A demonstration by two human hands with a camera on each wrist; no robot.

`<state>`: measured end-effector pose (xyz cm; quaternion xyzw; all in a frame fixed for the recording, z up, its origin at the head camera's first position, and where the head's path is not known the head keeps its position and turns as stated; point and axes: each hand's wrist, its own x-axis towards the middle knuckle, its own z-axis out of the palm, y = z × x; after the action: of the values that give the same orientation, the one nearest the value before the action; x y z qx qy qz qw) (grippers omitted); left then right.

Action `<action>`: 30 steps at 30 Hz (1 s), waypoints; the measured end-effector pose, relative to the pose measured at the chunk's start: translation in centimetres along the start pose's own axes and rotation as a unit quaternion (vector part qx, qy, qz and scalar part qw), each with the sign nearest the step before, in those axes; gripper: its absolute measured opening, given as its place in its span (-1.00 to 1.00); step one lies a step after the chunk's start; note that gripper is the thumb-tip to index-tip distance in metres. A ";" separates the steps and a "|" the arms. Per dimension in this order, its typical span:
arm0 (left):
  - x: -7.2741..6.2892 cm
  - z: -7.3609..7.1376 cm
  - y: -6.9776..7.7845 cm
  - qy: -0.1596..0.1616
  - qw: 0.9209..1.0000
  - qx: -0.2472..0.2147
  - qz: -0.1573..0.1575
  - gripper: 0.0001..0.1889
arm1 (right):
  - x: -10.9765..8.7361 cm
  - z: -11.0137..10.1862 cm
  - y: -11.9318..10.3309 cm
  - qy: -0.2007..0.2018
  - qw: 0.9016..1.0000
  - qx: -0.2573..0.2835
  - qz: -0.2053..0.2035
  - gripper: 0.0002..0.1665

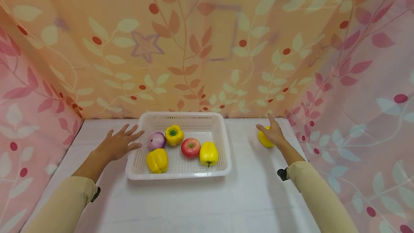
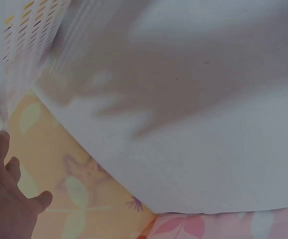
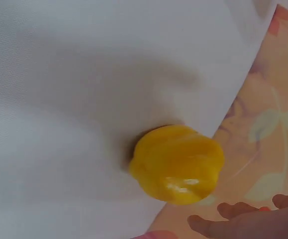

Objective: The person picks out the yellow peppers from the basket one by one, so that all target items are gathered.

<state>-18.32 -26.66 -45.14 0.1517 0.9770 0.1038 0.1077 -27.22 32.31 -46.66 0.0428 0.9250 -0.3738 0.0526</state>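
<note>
A white plastic basket (image 1: pixel 178 176) stands on the white table. Inside it lie a purple onion (image 1: pixel 157 141), a red apple (image 1: pixel 191 148) and three yellow bell peppers: one at the back (image 1: pixel 174 135), one at the front left (image 1: pixel 157 161), one at the right (image 1: pixel 208 153). My left hand (image 1: pixel 117 144), fingers spread, hovers at the basket's left rim and holds nothing. Another yellow bell pepper (image 3: pixel 177 164) lies on the table to the right of the basket. My right hand (image 1: pixel 273 132) is over it with thumb and fingers apart, partly covering it in the head view.
The white tabletop (image 1: pixel 200 204) reaches back to an orange leaf-patterned curtain (image 1: pixel 194 64). Pink patterned curtains hang at the left (image 1: pixel 29 100) and right (image 1: pixel 362 110). Shadows of both hands fall on the cloth.
</note>
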 end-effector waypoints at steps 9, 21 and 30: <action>-0.1 -0.1 0.3 0.006 1.000 0.010 0.005 -0.31 | -1.4 0.8 -6.3 -0.056 0.994 0.021 -0.095 0.14; -0.3 -0.3 0.4 0.009 1.000 0.010 0.011 -0.32 | -2.7 3.7 -11.7 -0.139 0.978 0.044 -0.150 0.14; -0.2 -0.2 0.3 0.006 1.000 0.005 0.005 -0.31 | -4.4 5.6 -14.1 -0.255 0.952 0.021 -0.171 0.16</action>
<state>-18.11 -26.47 -44.87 0.1565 0.9774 0.1000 0.1007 -24.12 18.08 -40.40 -0.2115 0.8661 -0.3954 0.2208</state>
